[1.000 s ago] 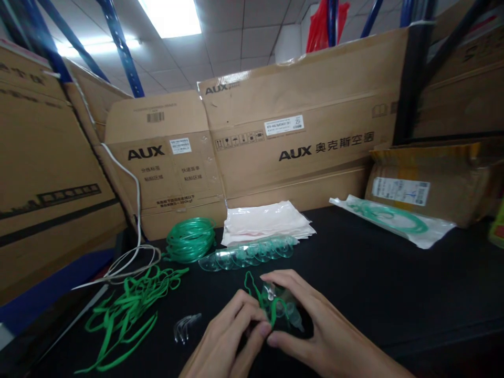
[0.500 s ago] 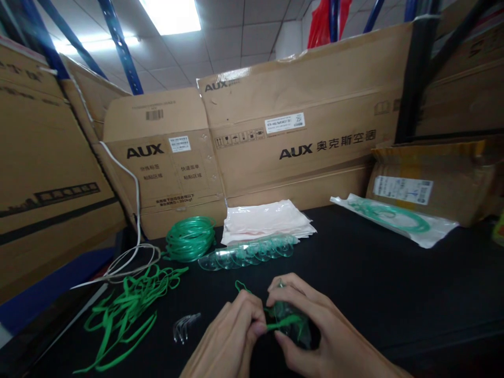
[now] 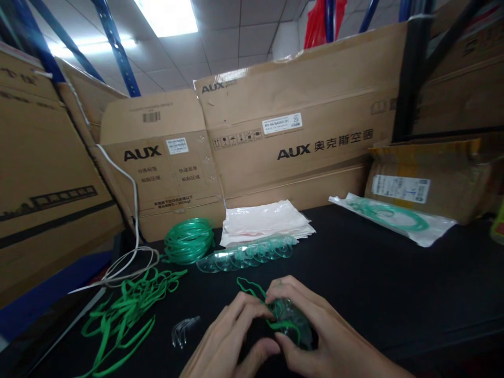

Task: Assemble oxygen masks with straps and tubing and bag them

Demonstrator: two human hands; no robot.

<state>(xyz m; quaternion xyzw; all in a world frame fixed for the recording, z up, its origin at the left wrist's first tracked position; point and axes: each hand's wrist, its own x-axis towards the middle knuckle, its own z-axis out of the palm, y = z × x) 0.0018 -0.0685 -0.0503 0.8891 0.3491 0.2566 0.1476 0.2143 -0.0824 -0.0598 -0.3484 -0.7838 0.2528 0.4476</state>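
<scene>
In front of me, my right hand (image 3: 311,320) is closed around a clear green-tinted face mask (image 3: 301,315), its fingers over the top and its thumb on the near side. A green elastic strap (image 3: 289,326) lies across the mask, and a thin loop of it sticks out beyond my fingers. My left hand (image 3: 236,333) is at the mask's left side, index fingertip touching near the strap, thumb and index apart. My hands hide much of the mask.
On the black table lie a pile of green straps (image 3: 122,315), thin metal strips (image 3: 183,332), coiled green tubing (image 3: 189,240), a row of nested clear masks (image 3: 248,254), white packets (image 3: 265,223) and bagged tubing (image 3: 394,218). Cardboard boxes (image 3: 307,115) wall the back.
My left thumb and index have parted from their pinch on the strap. The strap's short end now curves down over the mask, and more of the loop shows behind my hands.
</scene>
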